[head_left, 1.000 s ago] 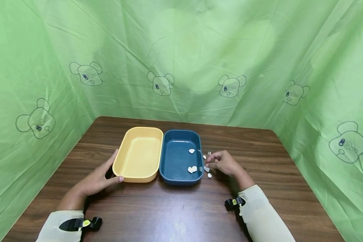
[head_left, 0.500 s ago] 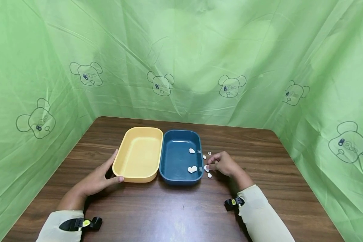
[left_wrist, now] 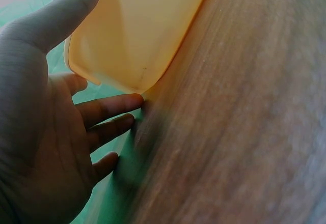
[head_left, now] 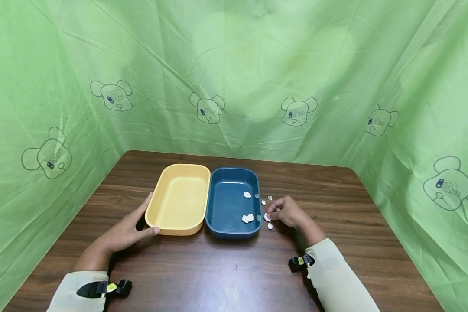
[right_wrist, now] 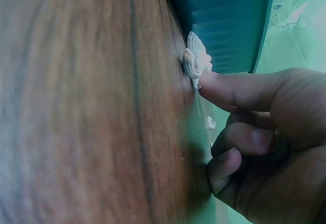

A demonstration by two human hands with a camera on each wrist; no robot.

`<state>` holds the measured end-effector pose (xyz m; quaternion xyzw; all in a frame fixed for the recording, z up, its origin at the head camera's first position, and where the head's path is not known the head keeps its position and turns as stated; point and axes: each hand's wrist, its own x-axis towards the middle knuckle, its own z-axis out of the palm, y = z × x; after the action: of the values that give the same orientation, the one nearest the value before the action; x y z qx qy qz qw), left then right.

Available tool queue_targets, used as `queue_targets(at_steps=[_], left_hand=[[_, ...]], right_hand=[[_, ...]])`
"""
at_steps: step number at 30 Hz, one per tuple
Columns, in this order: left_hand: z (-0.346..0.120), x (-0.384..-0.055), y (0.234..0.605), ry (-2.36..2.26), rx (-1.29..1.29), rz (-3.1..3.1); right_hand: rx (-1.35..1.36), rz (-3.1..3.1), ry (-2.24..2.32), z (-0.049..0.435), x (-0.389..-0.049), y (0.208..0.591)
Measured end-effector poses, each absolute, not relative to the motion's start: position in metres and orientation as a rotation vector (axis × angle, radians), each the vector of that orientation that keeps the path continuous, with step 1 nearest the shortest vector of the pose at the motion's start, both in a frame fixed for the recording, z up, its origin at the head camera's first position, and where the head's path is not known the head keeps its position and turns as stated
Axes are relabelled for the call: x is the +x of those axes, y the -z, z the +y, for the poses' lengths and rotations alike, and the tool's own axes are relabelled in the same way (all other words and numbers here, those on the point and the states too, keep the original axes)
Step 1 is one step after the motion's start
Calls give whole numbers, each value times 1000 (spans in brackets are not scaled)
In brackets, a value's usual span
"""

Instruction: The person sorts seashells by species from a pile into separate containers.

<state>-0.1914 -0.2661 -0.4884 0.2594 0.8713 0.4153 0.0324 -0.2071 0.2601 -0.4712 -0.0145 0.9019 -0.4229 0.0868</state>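
Note:
My left hand (head_left: 121, 232) rests against the left near corner of a yellow tray (head_left: 177, 199). Its thumb lies along the front wall and its fingers reach along the left side, fairly straight in the left wrist view. My right hand (head_left: 290, 212) pinches a white ribbed seashell (head_left: 267, 217) on the table, just right of a blue tray (head_left: 228, 195). In the right wrist view the thumb tip covers part of the seashell (right_wrist: 191, 63); the index fingertip is hidden behind the thumb. Several white shells (head_left: 248, 218) lie inside the blue tray.
Small shells (head_left: 270, 226) lie on the brown wooden table (head_left: 218, 273) beside the blue tray, in front of and beyond my right hand. The two trays stand side by side. A green curtain (head_left: 249, 56) with bear outlines surrounds the table's back and sides.
My right thumb and index finger have come down slightly onto the shell, which has shifted a little. My left hand and both trays have stayed in place.

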Motion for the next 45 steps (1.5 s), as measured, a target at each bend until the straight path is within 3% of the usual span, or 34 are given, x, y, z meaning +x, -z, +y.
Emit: queue_targets(at_steps=[45], left_hand=[[-267, -190, 489, -1290, 780, 2677]], right_hand=[[-106, 2682, 1281, 264, -206, 467]])
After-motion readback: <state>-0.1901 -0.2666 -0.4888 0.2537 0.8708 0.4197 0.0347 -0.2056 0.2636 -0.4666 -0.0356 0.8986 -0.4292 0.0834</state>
